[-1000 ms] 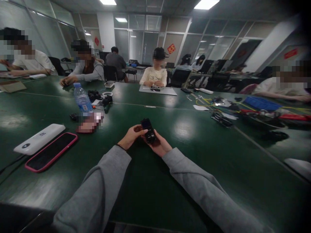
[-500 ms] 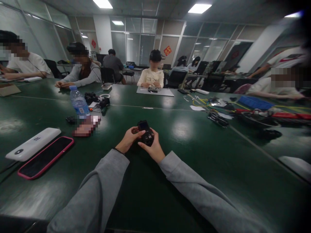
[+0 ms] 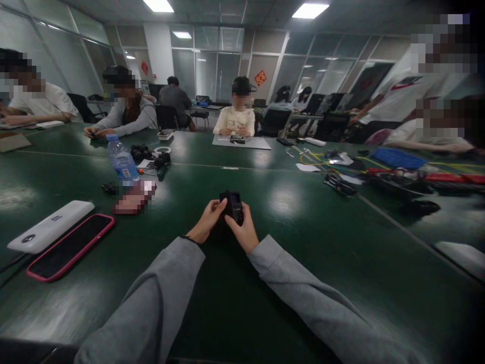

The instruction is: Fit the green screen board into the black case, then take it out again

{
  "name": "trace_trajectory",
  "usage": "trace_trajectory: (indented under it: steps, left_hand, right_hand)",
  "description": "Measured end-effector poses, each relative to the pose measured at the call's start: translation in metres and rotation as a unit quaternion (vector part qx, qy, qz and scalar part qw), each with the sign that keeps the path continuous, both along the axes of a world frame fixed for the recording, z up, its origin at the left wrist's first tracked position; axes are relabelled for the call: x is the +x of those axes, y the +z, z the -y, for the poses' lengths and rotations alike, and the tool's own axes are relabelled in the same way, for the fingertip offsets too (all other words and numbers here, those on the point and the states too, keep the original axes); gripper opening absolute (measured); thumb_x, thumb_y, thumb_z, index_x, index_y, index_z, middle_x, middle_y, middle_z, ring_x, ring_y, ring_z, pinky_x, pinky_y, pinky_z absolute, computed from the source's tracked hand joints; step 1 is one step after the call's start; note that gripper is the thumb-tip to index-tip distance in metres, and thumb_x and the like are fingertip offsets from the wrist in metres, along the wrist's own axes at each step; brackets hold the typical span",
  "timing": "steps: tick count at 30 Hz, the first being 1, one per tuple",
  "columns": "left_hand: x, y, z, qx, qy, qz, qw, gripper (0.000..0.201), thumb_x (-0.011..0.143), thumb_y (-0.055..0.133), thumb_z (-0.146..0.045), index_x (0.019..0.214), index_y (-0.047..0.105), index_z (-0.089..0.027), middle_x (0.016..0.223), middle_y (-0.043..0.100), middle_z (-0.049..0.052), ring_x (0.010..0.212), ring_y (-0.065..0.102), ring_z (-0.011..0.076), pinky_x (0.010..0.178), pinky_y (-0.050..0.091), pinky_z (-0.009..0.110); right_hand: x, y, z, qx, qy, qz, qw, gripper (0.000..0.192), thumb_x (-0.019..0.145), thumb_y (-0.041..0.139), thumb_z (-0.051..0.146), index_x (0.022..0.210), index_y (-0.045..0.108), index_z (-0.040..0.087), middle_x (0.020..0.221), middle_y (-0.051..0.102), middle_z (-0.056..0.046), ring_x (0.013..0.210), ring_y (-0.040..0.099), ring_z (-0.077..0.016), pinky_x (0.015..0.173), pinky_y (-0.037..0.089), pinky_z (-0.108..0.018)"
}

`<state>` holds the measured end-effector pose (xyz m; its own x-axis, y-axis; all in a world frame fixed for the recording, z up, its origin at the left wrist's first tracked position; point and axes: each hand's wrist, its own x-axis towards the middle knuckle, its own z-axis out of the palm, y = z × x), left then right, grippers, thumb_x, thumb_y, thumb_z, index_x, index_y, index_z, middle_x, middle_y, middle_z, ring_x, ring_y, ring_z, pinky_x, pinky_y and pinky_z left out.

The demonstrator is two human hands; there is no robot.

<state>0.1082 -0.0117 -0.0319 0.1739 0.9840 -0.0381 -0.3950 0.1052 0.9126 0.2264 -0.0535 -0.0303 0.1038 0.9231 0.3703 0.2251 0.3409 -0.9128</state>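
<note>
1. Left hand and right hand both clamped on small black device, held just above the green bench near its near edge.
2. Judgement: brace it from both sides, thumbs free for the buttons.

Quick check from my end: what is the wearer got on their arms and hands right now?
Both arms are in loose, plain grey long sleeves, creased along the forearms. The left hand and right hand are bare, without gloves. A thin dark band circles the left wrist at the cuff. No rings or markings can be made out.
</note>
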Motion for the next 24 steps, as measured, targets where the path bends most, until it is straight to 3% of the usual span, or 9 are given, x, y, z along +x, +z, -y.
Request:
trace_trajectory:
  steps: [4, 11, 17, 24]
  left_hand:
    - [0.005, 0.003, 0.005, -0.012, 0.027, 0.037, 0.999, 0.044, 0.073, 0.062, -0.049, 0.103, 0.053, -0.019, 0.095, 0.060, 0.005, 0.088, 0.058, 0.0147, 0.081, 0.043, 0.027]
    - [0.002, 0.012, 0.010, -0.133, -0.152, 0.137, 0.970, 0.067, 0.075, 0.038, -0.070, 0.106, 0.059, -0.014, 0.100, 0.064, 0.012, 0.102, 0.057, 0.0244, 0.091, 0.041, 0.035]
    - [0.000, 0.019, 0.011, -0.144, -0.144, 0.180, 0.962, 0.067, 0.078, 0.035, -0.068, 0.110, 0.059, -0.014, 0.104, 0.065, 0.013, 0.104, 0.057, 0.0240, 0.095, 0.039, 0.035]
    - [-0.005, 0.016, 0.011, -0.151, -0.138, 0.201, 0.958, 0.065, 0.080, 0.034, -0.066, 0.109, 0.060, -0.013, 0.100, 0.066, 0.013, 0.101, 0.058, 0.0246, 0.092, 0.040, 0.036]
  right_hand:
    - [-0.001, -0.001, 0.000, 0.005, 0.003, 0.003, 1.000, 0.053, 0.074, 0.061, 0.034, 0.119, 0.039, 0.019, 0.106, 0.053, -0.007, 0.095, 0.054, -0.0176, 0.084, 0.046, -0.033]
    - [-0.004, 0.001, 0.005, 0.001, 0.018, 0.053, 0.998, 0.057, 0.076, 0.060, 0.038, 0.123, 0.034, 0.019, 0.108, 0.055, -0.008, 0.095, 0.056, -0.0188, 0.084, 0.046, -0.035]
    - [-0.003, 0.005, 0.007, 0.080, -0.042, 0.154, 0.984, 0.046, 0.077, 0.058, 0.037, 0.117, 0.043, 0.018, 0.110, 0.052, -0.010, 0.103, 0.050, -0.0215, 0.092, 0.041, -0.039]
    - [-0.003, 0.011, 0.010, 0.140, -0.078, 0.171, 0.972, 0.040, 0.077, 0.059, 0.034, 0.111, 0.048, 0.017, 0.105, 0.052, -0.009, 0.100, 0.050, -0.0206, 0.089, 0.043, -0.039]
